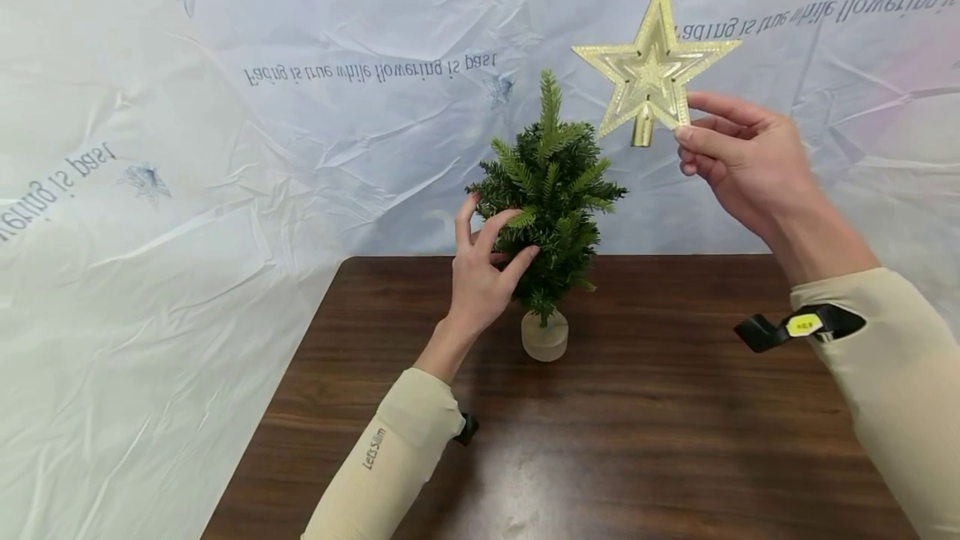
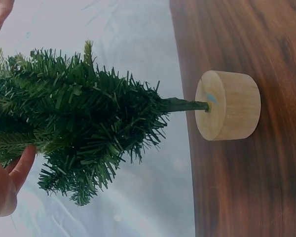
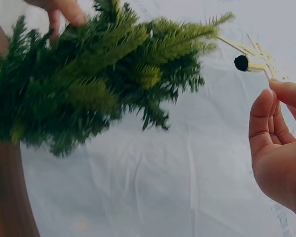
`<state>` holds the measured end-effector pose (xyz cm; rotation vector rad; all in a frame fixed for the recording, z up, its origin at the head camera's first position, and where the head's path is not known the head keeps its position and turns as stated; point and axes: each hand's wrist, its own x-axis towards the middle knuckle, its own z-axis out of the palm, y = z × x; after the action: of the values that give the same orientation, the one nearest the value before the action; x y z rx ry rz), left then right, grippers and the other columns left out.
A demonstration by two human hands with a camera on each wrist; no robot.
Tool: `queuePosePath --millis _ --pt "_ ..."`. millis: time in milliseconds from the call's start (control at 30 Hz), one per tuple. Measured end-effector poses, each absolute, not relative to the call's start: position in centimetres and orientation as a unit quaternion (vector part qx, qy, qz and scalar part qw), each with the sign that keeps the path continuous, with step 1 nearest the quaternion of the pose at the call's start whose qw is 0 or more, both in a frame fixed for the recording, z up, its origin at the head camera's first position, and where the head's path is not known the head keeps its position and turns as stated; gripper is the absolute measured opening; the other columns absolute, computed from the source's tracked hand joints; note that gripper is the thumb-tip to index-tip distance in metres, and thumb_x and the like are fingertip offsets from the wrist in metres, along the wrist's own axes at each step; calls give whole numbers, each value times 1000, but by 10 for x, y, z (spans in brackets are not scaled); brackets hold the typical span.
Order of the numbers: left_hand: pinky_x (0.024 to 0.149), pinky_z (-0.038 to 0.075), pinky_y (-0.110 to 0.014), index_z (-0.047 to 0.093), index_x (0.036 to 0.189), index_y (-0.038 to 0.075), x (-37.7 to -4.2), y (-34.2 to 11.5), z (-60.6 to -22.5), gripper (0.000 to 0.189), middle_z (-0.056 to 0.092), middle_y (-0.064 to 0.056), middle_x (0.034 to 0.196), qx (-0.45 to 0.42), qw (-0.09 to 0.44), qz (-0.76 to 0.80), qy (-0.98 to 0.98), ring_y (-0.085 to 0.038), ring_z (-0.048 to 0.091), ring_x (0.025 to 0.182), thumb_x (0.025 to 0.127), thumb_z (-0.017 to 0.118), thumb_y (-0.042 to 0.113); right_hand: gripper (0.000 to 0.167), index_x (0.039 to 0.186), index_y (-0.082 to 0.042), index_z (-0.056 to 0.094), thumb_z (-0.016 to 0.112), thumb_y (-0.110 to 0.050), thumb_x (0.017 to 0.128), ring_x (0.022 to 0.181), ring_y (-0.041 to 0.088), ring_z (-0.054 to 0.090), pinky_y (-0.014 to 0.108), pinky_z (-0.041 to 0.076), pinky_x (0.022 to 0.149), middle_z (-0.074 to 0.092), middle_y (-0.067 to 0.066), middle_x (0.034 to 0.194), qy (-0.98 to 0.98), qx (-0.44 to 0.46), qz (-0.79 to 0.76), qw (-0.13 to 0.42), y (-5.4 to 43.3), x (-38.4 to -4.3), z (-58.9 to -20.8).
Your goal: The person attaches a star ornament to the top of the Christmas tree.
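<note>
A small artificial Christmas tree (image 1: 551, 198) stands upright on the table, its trunk set in a round wooden base (image 2: 232, 106). My left hand (image 1: 480, 273) is at the tree's left side, with curved fingers and thumb around the outer branches; some fingertips are hidden in the foliage. Up and to the right of the treetop, my right hand (image 1: 757, 157) pinches a gold star tree topper (image 1: 651, 73) by its lower right point. The star is upright with its short tube facing down. In the right wrist view, the tube's dark hollow end (image 3: 241, 62) shows beside the treetop.
Beneath the tree is a dark brown wooden table (image 1: 660, 407). A wrinkled pale sheet (image 1: 360, 15) with printed lettering and flowers hangs behind it and along the left. Black straps (image 1: 780, 327) are worn over the beige sleeves.
</note>
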<state>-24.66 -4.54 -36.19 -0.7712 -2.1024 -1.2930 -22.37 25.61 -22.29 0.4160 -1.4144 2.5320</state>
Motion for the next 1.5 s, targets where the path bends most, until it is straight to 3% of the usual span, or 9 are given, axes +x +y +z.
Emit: queuePosePath --millis 733,967,1500 --pt "81 67 -39 61 143 14 -249 -46 -363 48 18 -20 171 -289 276 -474 -784 -37 66 121 99 78 24 46 127 5 73 77 21 84 67 26 64 29 56 55 73 19 87 -479 157 858 100 215 -240 -190" --pt "80 67 -38 61 143 15 -251 -46 -364 49 18 -20 171 -295 279 -473 -782 -36 67 119 99 78 24 41 125 4 74 71 21 89 67 25 63 29 56 55 72 18 86 -494 159 847 113 206 -244 -181" --pt "80 67 -39 61 143 14 -251 -47 -366 48 18 -21 171 -301 283 -473 -778 -38 67 118 99 78 23 42 124 5 74 72 24 86 65 26 60 29 56 55 70 19 83 -486 178 845 136 182 -255 -152"
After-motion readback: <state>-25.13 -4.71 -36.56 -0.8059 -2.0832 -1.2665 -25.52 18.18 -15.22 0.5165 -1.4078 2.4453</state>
